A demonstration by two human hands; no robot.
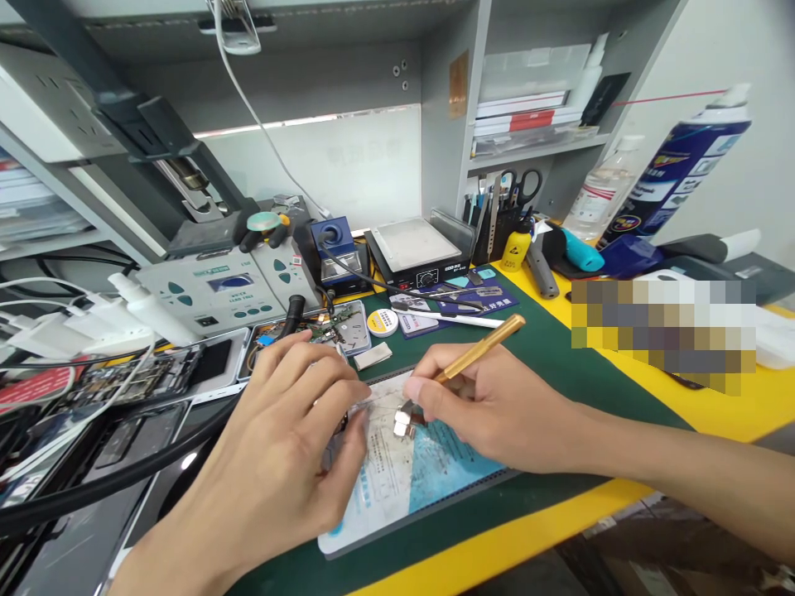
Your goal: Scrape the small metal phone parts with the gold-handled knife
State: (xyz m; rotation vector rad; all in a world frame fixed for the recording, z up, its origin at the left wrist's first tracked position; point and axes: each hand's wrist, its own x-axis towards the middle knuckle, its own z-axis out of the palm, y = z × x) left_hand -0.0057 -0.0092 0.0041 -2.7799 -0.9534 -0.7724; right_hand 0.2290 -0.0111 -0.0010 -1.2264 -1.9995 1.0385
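Observation:
My right hand [490,406] pinches a gold-coloured pen-like tool [484,348], its tip down at a small shiny metal part [405,420] on a white and blue work pad [410,480]. My left hand [286,439] rests on the pad's left side, fingers curled and pinched together near the same metal part. A thin tweezer-like sliver seems to stick out from its fingertips, but what they hold is too small to name.
A green mat [559,356] covers a yellow bench. Behind stand a soldering station [217,290], a black hot plate [416,252], a blue tip holder [332,240], a flux tin [382,322] and a tool cup with scissors [503,211]. Opened devices [142,372] lie left, spray can [676,165] right.

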